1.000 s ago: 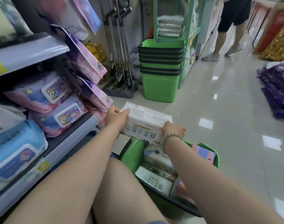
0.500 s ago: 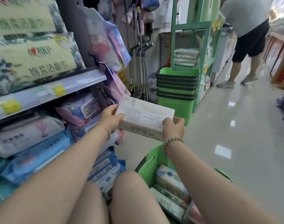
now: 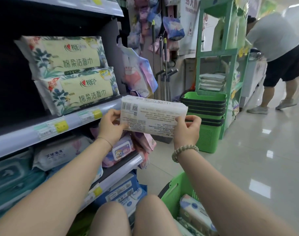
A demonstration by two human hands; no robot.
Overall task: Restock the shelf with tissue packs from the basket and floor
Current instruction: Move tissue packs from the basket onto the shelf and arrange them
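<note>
Upper left, floral tissue packs (image 3: 72, 72) sit stacked on the grey metal shelf (image 3: 73, 120). Mid-frame, left hand (image 3: 111, 127) and right hand (image 3: 187, 132) pinch a white plastic-wrapped tissue pack (image 3: 152, 116) by its ends; placing it likely needs a leftward lift.

Two stacked tissue packs (image 3: 72, 74) are blocking the right end of the shelf (image 3: 68, 120); dark gap (image 3: 12, 82) left of them is sitting open.
</note>
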